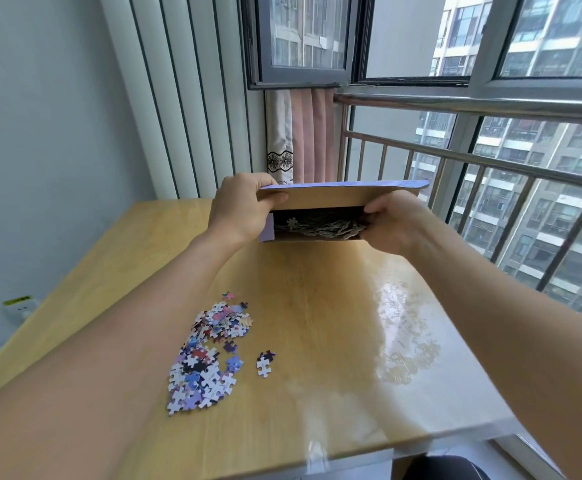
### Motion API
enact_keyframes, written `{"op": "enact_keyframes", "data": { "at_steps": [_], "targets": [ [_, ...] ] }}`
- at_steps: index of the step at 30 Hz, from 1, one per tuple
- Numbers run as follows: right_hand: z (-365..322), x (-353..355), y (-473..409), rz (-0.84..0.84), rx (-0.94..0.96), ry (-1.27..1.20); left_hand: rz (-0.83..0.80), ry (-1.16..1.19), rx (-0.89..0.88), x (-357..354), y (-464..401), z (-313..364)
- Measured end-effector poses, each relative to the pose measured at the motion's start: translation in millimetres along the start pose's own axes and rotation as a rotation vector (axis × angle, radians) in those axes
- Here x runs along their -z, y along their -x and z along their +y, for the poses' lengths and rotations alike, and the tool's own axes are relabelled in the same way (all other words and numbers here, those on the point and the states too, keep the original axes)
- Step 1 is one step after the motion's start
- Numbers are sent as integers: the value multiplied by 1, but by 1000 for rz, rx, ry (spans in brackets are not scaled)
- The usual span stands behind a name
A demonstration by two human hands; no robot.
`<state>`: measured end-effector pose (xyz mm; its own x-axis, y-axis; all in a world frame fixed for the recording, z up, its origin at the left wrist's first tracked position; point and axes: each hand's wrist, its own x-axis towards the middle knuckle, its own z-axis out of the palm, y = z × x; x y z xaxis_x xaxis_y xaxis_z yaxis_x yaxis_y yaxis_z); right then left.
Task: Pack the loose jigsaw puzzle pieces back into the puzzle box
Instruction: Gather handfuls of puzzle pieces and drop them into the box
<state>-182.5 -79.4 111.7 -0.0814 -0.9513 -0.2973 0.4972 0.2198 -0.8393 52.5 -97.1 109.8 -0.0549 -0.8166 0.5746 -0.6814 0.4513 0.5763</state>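
The puzzle box [331, 199], purple outside and brown cardboard inside, is held up at the far side of the table with its open end facing me. Several pieces lie inside it [317, 225]. My left hand [239, 207] grips the box's left end, thumb on the raised flap. My right hand [391, 220] grips its right end, fingers at the opening. A pile of loose puzzle pieces [206, 355] lies on the table near my left forearm. One small joined pair of pieces [265, 363] sits apart to its right.
The wooden table [317, 323] has glare across its right half. A metal railing [490, 161] and windows stand behind and to the right. A curtain [300, 133] hangs past the far edge. A white power strip [19, 306] is by the wall at left.
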Motion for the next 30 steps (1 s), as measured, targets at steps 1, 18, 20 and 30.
{"op": "enact_keyframes", "data": {
  "at_steps": [1,18,20,30],
  "targets": [
    [-4,5,2,-42,-1,-85,8,3,1,2,-2,0],
    [25,19,-11,24,1152,1839,76,32,-3,5,-5,3],
    [30,16,-15,-11,1121,1947,90,40,2,7,-5,2],
    [15,11,7,110,1497,1893,263,-1,-128,23,-12,13]
  ]
}}
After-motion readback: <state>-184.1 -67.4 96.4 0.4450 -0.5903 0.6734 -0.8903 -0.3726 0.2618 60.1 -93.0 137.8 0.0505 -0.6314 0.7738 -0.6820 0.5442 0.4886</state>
